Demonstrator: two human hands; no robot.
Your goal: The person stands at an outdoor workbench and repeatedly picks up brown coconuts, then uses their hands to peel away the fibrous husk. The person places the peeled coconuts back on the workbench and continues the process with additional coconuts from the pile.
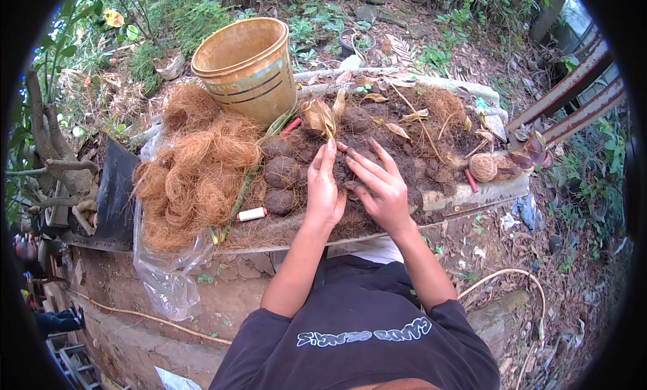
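My left hand (326, 188) is raised over the dark soil (394, 162), its fingers pointing away from me. Its fingertips overlap the base of a dry tan leaf (319, 116); whether they pinch it I cannot tell. Close beside it, my right hand (379, 185) has soil-stained fingers spread apart, palm turned towards the left hand. Dark soil shows between the two hands. To their left, round soil balls (282, 171) wrapped in fibre stand in a row. Another soil ball (356, 119) sits beyond my fingertips.
Brown coconut fibre (202, 162) is heaped at left on clear plastic (172, 289), beside a stained yellow bucket (247, 66). A white thread spool (251, 214) and a long green leaf (247, 188) lie near. A string-wrapped ball (483, 167) and rusty metal beams (571, 96) are at right.
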